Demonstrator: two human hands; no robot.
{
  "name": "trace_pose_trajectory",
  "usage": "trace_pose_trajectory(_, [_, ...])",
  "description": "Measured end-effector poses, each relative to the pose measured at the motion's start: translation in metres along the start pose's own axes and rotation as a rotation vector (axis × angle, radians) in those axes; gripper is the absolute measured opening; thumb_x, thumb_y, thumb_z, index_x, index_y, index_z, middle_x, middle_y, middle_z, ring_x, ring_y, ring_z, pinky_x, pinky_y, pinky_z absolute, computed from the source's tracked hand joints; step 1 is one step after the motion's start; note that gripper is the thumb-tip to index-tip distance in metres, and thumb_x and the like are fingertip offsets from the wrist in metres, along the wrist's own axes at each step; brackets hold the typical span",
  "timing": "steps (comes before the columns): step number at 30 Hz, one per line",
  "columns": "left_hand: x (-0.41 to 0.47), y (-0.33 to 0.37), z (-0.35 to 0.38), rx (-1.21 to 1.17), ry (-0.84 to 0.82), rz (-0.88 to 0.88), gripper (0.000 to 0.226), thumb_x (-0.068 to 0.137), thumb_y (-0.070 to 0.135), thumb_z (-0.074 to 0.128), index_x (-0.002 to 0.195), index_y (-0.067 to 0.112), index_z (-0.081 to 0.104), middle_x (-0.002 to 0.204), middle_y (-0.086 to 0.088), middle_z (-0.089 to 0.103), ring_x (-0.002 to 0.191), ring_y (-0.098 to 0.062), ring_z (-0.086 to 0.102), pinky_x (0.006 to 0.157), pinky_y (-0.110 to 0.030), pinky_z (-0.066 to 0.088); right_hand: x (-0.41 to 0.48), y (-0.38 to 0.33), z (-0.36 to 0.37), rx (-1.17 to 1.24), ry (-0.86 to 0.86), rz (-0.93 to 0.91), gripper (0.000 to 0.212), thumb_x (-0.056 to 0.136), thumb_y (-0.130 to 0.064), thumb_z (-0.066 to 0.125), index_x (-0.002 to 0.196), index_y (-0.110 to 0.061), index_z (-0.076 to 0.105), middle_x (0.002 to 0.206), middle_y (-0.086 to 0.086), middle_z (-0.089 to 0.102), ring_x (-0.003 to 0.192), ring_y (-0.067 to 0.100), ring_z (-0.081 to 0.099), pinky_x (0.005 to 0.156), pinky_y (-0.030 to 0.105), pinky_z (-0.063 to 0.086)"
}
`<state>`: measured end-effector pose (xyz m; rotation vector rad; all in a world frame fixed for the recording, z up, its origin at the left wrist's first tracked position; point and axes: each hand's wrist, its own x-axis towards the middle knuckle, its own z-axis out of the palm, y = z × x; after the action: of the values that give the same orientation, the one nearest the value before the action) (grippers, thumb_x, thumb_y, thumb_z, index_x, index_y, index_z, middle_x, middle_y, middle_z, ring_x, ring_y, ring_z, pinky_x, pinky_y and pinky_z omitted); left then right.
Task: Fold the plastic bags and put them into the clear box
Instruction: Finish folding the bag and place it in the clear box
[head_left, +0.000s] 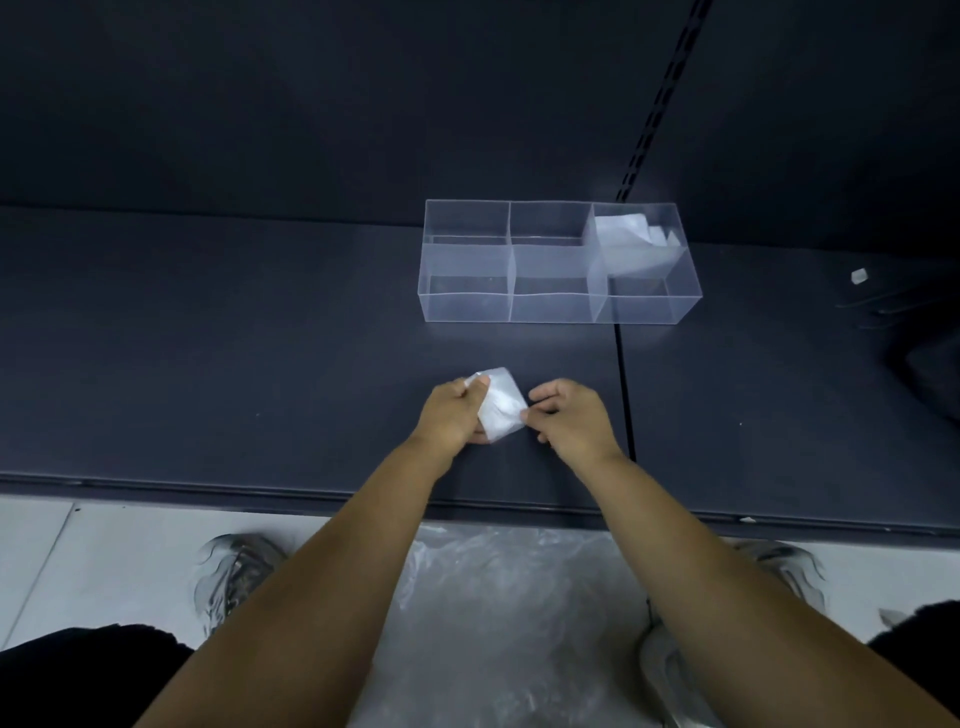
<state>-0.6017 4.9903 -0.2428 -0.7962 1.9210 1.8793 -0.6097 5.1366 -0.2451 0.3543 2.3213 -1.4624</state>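
Head view: folded bag (497, 402) sits btwn both hands, low at the shelf (260, 338) — left hand (453, 415) grips its left edge, right hand (569, 415) pinches the right corner. Clear box (550, 304) lies ahead, slightly right — right hand nearer. Other bag (623, 234) fills its far-right section.

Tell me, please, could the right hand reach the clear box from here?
Probably yes: only bare shelf lies between the right hand and the clear box, though it pinches the folded bag.
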Motion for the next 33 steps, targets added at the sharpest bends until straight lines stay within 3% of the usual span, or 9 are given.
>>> trace_pose_trajectory(5, [0.002,0.0,-0.006,0.105,0.191,0.07,0.02,0.095,0.013,0.055,0.109,0.001,0.062,0.102,-0.018,0.067,0.082,-0.03,0.066,0.065,-0.039,0.059,0.001,0.0,0.008,-0.129,0.077,-0.031,0.019,0.076,-0.008,0.074,0.087,-0.018,0.063,0.072,-0.007,0.062,0.071,0.015,0.063,0.069,0.028,0.053])
trace_pose_trajectory(8, [-0.008,-0.005,-0.011,0.601,0.5,0.455,0.014,0.09,0.01,0.058,0.103,0.009,0.063,0.099,-0.009,0.064,0.083,-0.029,0.063,0.073,-0.037,0.051,0.0,-0.001,0.009,-0.18,0.093,-0.054,0.016,0.077,-0.008,0.073,0.089,-0.016,0.066,0.07,-0.012,0.059,0.071,0.009,0.059,0.065,0.022,0.048])
trace_pose_trajectory(11, [-0.011,-0.016,-0.007,0.95,0.348,0.934,0.017,0.089,0.007,0.057,0.1,0.006,0.069,0.105,-0.015,0.065,0.096,-0.036,0.061,0.087,-0.045,0.047,-0.003,-0.002,0.01,-0.192,0.099,-0.065,0.016,0.079,-0.007,0.071,0.094,-0.012,0.067,0.076,-0.007,0.062,0.076,0.013,0.061,0.072,0.027,0.051])
trace_pose_trajectory(14, [-0.007,-0.033,-0.008,1.254,0.082,0.801,0.045,0.103,0.028,0.035,0.145,0.011,0.037,0.155,-0.002,0.03,0.145,-0.021,0.021,0.119,-0.04,0.003,-0.006,-0.003,0.011,-0.186,0.11,-0.072,0.018,0.081,-0.007,0.069,0.099,-0.011,0.067,0.087,0.0,0.066,0.082,0.015,0.063,0.076,0.028,0.053])
trace_pose_trajectory(16, [-0.001,-0.044,-0.012,1.354,0.052,0.713,0.056,0.104,0.04,0.023,0.153,0.018,0.009,0.161,0.007,0.003,0.148,-0.013,-0.003,0.116,-0.039,-0.014,-0.009,-0.003,0.012,-0.198,0.127,-0.083,0.018,0.083,-0.007,0.067,0.101,-0.011,0.066,0.089,0.0,0.066,0.084,0.015,0.063,0.076,0.028,0.052])
trace_pose_trajectory(19, [0.003,-0.047,-0.014,1.37,0.041,0.65,0.064,0.1,0.051,0.018,0.152,0.022,-0.007,0.16,0.009,-0.009,0.146,-0.01,-0.015,0.108,-0.036,-0.028,-0.014,0.0,0.017,-0.281,0.185,-0.114,0.022,0.087,-0.005,0.061,0.108,-0.012,0.063,0.097,0.0,0.061,0.088,0.014,0.06,0.075,0.027,0.05])
trace_pose_trajectory(24, [0.006,-0.041,-0.018,1.437,0.042,0.541,0.081,0.091,0.067,0.016,0.151,0.021,-0.014,0.159,0.007,-0.017,0.145,-0.017,-0.021,0.109,-0.045,-0.024,-0.022,0.005,0.025,-0.32,0.307,-0.117,0.016,0.093,-0.014,0.058,0.108,-0.011,0.061,0.112,0.006,0.055,0.093,0.022,0.059,0.076,0.033,0.049])
trace_pose_trajectory(28, [-0.001,-0.039,-0.012,1.423,0.101,0.425,0.088,0.088,0.071,0.012,0.149,0.015,-0.018,0.158,0.001,-0.023,0.144,-0.022,-0.024,0.109,-0.049,-0.021,-0.019,-0.006,0.031,-0.368,0.259,-0.029,0.019,0.089,-0.029,0.064,0.099,-0.013,0.063,0.114,0.004,0.051,0.099,0.025,0.056,0.075,0.033,0.049])
trace_pose_trajectory(33, [-0.016,-0.042,-0.001,1.301,0.102,0.305,0.098,0.084,0.074,0.018,0.147,0.011,-0.022,0.157,-0.004,-0.026,0.143,-0.023,-0.027,0.11,-0.05,-0.02,-0.015,-0.015,0.031,-0.32,0.213,-0.032,0.002,0.084,-0.015,0.064,0.083,-0.016,0.063,0.1,-0.001,0.06,0.091,0.02,0.06,0.069,0.027,0.049])
